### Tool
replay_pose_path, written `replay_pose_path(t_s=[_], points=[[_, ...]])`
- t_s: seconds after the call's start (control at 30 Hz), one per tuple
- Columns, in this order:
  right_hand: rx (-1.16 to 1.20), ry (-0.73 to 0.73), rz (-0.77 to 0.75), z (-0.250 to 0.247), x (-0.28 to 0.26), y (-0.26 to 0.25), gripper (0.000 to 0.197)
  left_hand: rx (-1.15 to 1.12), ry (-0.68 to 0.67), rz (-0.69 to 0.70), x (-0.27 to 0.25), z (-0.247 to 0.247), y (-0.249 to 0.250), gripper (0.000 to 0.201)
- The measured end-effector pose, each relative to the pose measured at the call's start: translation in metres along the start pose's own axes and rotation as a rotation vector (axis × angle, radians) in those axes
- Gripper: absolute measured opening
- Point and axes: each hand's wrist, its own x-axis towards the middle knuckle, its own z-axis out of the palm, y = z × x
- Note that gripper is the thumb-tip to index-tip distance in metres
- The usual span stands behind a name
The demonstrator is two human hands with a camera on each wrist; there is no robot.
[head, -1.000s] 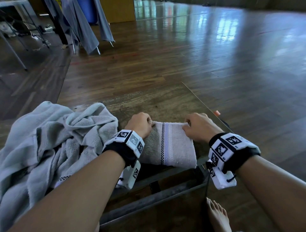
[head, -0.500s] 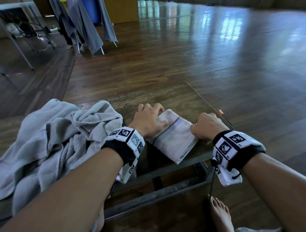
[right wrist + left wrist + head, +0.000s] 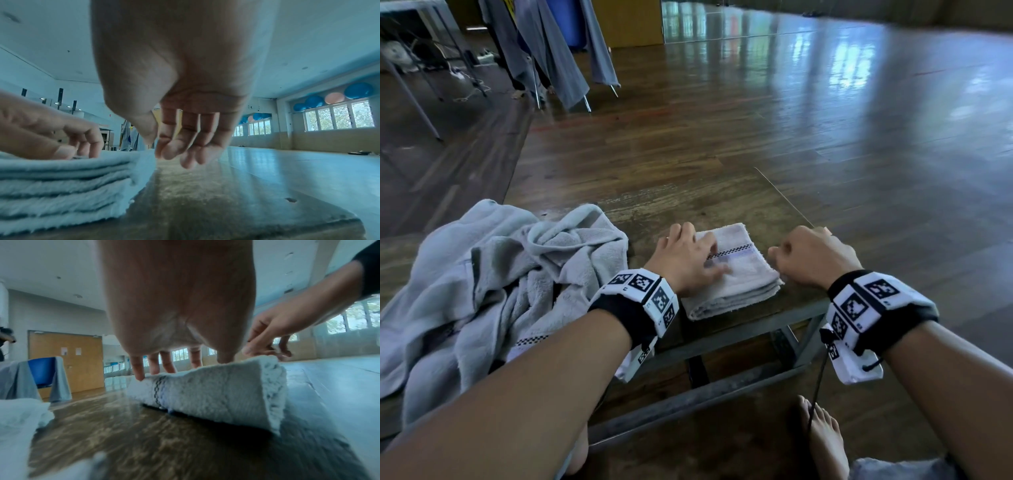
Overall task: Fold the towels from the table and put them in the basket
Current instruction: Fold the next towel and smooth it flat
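Note:
A small pale towel [image 3: 736, 270] with a checked stripe lies folded in several layers on the wooden table [image 3: 722, 205], near its front edge. My left hand [image 3: 685, 260] lies on top of it, fingers spread and pressing down [image 3: 152, 368]. My right hand [image 3: 808, 257] hovers just beside the towel's right edge with fingers loosely curled and holds nothing [image 3: 185, 152]. The stacked layers [image 3: 61, 186] show in the right wrist view. A heap of unfolded grey towels [image 3: 493, 284] covers the table's left part. No basket is in view.
The table's right edge [image 3: 784, 198] runs close past my right hand, with bare wood floor beyond. My bare foot [image 3: 822, 442] stands below the table's metal frame [image 3: 702, 404]. Cloth-draped stands [image 3: 551, 51] and another table's legs [image 3: 410, 99] are far back left.
The towel was turned and laid flat on the table. My left hand went from gripping its edge to pressing on top. My right hand let go and drew off to the right.

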Motion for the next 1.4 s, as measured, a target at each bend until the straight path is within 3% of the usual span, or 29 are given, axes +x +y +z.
replay_pose_path(t_s=[0.1,0.2,0.33,0.47,0.6,0.8,1.4], points=[[0.095,-0.110,-0.286,0.008,0.007,-0.003,0.005,0.030,-0.084,0.006,-0.003,0.006,0.007,0.050],[0.082,-0.232,-0.373,0.020,0.005,-0.005,0.029,-0.004,-0.130,0.018,-0.004,0.002,0.006,0.052],[0.039,-0.022,-0.457,0.030,0.001,-0.015,0.032,-0.121,-0.241,0.094,-0.003,-0.016,-0.005,0.051],[0.028,-0.029,-0.528,0.040,-0.001,-0.028,0.049,-0.171,-0.208,0.052,-0.001,-0.014,-0.006,0.054],[0.003,-0.125,-0.487,0.059,-0.007,-0.030,0.062,-0.046,-0.282,-0.049,-0.004,0.007,-0.004,0.071],[0.088,-0.211,-0.316,0.069,-0.002,-0.032,0.071,-0.002,-0.361,-0.050,-0.005,0.013,-0.013,0.083],[0.170,-0.185,-0.207,0.073,-0.002,-0.032,0.084,-0.063,-0.410,-0.038,-0.009,0.009,-0.025,0.117]])
